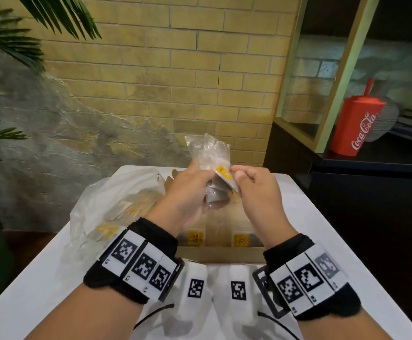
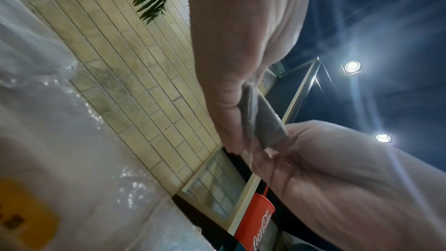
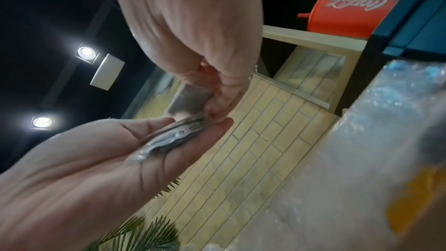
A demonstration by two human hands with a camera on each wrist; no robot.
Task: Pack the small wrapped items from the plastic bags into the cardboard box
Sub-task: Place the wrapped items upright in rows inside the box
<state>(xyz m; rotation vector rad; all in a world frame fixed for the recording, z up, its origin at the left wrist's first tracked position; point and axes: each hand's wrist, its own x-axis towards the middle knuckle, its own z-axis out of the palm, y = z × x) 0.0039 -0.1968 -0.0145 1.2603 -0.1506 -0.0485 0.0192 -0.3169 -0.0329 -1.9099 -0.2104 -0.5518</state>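
Both my hands are raised above the open cardboard box [image 1: 219,251]. My left hand [image 1: 197,182] grips a small clear plastic bag [image 1: 212,150] that stands up between the hands. My right hand [image 1: 236,179] pinches a flat wrapped item with an orange label [image 1: 225,176] at the bag's side. Grey contents show under the bag [image 1: 216,196]. Up close, a grey square piece [image 2: 263,121] [image 3: 190,100] sits between the fingertips of both hands, with crumpled clear plastic [image 3: 169,136] beside it. Wrapped items with orange labels [image 1: 195,238] lie in the box.
A large clear plastic bag [image 1: 116,200] holding more labelled items lies left of the box on the white table [image 1: 322,229]. A black cabinet [image 1: 359,192] with a red Coca-Cola cup [image 1: 357,126] stands right. Plant leaves [image 1: 1,45] hang at the left; a brick wall is behind.
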